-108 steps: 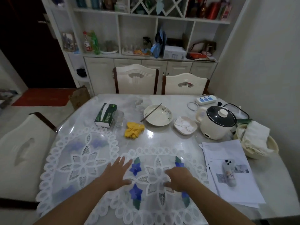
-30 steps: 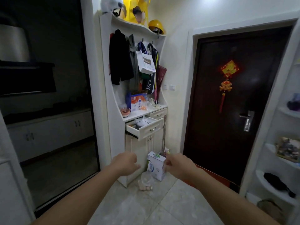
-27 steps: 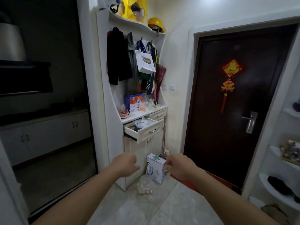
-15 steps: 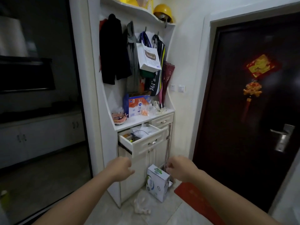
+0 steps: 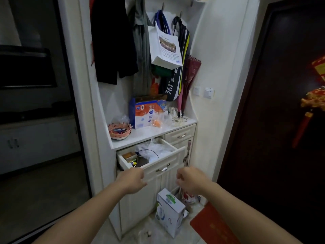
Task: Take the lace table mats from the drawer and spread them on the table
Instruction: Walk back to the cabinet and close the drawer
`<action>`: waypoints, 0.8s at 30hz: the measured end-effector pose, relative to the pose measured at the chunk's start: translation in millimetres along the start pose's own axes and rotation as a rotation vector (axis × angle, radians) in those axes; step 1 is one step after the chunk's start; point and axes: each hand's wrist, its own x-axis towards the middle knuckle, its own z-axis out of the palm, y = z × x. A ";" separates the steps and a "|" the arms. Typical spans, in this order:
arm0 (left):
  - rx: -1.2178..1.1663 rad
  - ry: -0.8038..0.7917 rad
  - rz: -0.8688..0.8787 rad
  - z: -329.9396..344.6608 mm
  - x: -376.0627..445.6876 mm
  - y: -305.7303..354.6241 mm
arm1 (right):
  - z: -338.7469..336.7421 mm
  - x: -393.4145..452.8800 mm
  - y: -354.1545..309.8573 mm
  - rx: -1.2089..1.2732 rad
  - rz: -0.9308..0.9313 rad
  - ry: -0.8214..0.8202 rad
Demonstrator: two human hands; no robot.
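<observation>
A white drawer (image 5: 163,166) stands pulled out of the hallway cabinet, holding clear plastic bags (image 5: 154,150), a black cable and small boxes. No lace mat shows in it. My left hand (image 5: 132,180) hovers just below the drawer's left front corner, fingers curled and empty. My right hand (image 5: 190,180) is loosely closed to the right of the drawer handle (image 5: 162,169), also empty. Neither hand touches the drawer.
The cabinet top (image 5: 154,132) carries a woven basket (image 5: 119,131) and a blue-orange carton (image 5: 147,111). Coats and bags (image 5: 165,46) hang above. A white box (image 5: 169,212) stands on the floor by a red mat (image 5: 212,226). A dark door (image 5: 284,120) is at the right.
I have left the table with its two spread mats and walked up to the hallway cabinet. The open drawer is now close in front, both hands raised toward it.
</observation>
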 end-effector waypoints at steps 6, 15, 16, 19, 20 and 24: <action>0.046 -0.044 -0.057 17.0 99.1 -28.2 | 1.6 104.2 35.7 -0.050 0.005 -0.051; 0.246 -0.147 -0.095 50.0 196.2 -41.1 | 29.7 246.6 86.3 -0.158 -0.030 -0.121; 0.256 -0.169 -0.110 56.3 203.2 -40.8 | 34.2 259.4 93.2 -0.166 -0.036 -0.131; 0.225 -0.210 -0.181 69.6 225.6 -37.5 | 46.5 296.4 116.1 -0.194 -0.071 -0.187; 0.206 -0.214 -0.206 71.8 233.2 -35.4 | 49.7 309.2 124.4 -0.209 -0.094 -0.197; 0.197 -0.239 -0.333 73.7 260.4 -26.2 | 56.8 357.0 153.2 -0.276 -0.219 -0.193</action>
